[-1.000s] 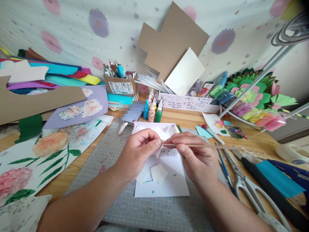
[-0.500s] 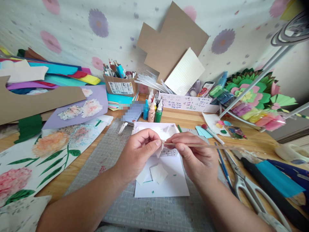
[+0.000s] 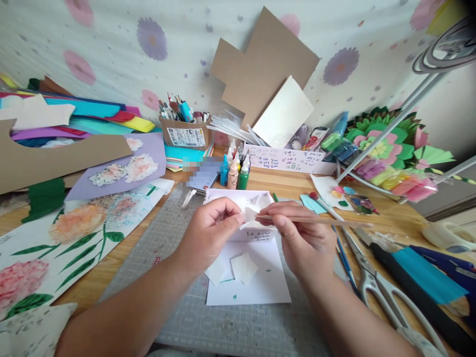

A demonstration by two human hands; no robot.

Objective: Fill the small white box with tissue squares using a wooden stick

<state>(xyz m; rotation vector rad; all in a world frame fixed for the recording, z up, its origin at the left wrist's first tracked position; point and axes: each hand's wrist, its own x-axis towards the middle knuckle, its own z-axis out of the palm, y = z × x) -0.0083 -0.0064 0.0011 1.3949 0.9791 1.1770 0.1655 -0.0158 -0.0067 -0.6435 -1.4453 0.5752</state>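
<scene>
Between thumb and forefinger, my left hand (image 3: 215,233) pinches a small white paper piece (image 3: 251,213). My right hand (image 3: 301,238) is closed on a thin wooden stick (image 3: 323,220), whose left tip is close to that piece; I cannot tell whether they touch. Both hands hover in front of a small open white box (image 3: 238,194) with white pieces inside. Below them, a white sheet (image 3: 249,295) lies on the grey cutting mat (image 3: 178,307). Pale cut paper pieces (image 3: 244,268) rest on the sheet, which carries small green marks.
Paint bottles (image 3: 232,171) and a phone (image 3: 204,174) stand behind the box. To the right lie scissors (image 3: 370,282), paintbrushes (image 3: 344,258) and a tape roll (image 3: 446,235). Flower pictures (image 3: 78,223) cover the left side. A lamp arm (image 3: 390,121) slants across the right.
The stick's tip has drawn slightly back from the paper piece, which now looks flatter and more turned toward me. Both hands keep their grips and nearly the same places.
</scene>
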